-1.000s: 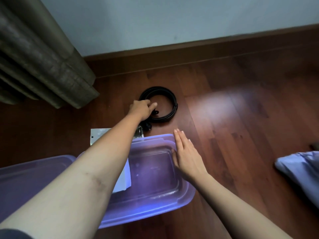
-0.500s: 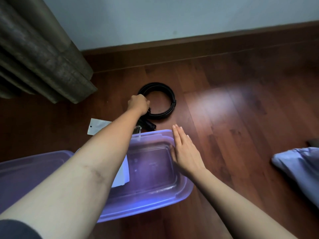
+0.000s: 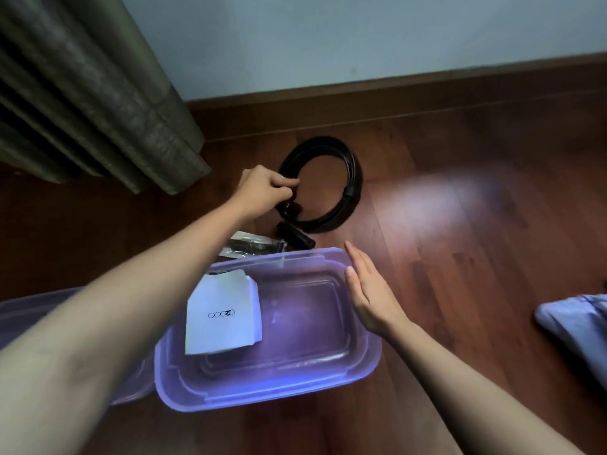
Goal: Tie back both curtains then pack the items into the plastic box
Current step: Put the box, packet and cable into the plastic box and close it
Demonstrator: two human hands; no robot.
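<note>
As the view is looking down on a dark reddish wooden floor, two bare arms are reaching forward across it. The left hand is curling its fingers round the near-left side of a coiled black cable, which is lying on the boards close to the brown skirting board. A pale blue-grey wall is rising behind it. The right hand is holding nothing, its fingers straight and together, lying against the far right rim of the plastic box. This translucent purple box is sitting open on the floor, nearer than the cable, with a white packet lying inside at its left. A clear packet is lying on the floor just behind the box. Heavy grey-green curtain folds are hanging at upper left, their hem reaching the floor. Pale cloth is showing at the right edge, and light is glinting off the boards.
</note>
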